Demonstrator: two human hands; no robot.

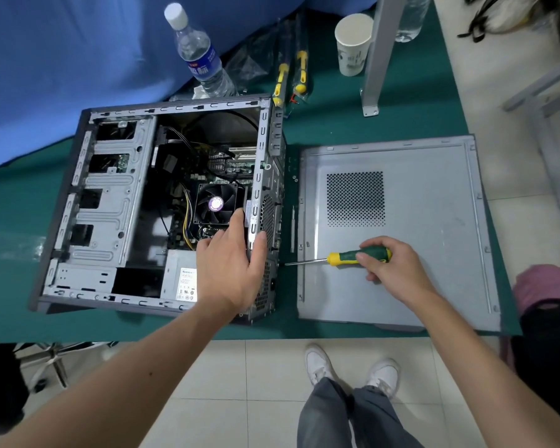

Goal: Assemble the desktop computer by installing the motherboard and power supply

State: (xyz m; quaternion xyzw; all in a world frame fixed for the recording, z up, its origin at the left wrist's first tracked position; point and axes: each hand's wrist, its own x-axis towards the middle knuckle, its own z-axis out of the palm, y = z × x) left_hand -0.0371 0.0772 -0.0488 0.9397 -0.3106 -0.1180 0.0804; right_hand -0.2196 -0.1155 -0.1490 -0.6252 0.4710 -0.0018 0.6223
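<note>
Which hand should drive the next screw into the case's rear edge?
Right. The right hand already has a grip on the screwdriver, its tip pointing at the case rear panel. The left hand rests on that edge and holds no tool, so it likely steadies.

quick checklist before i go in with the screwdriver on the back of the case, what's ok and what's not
1. Screwdriver gripped: ok, right hand is curled round the green and yellow handle.
2. Tip aimed at the case: ok, the shaft points at the rear panel, tip short of it.
3. Case steadied: ok, left hand rests on its rear edge, thumb outside.
4. Power supply seated in its corner: ok by position; its screws, cannot tell.
5. Motherboard in place: ok, the CPU fan sits on it inside the case.
6. Tip lined up with a screw hole: cannot tell.
7. Side panel out of the way: ok, it lies flat right of the case.
</note>
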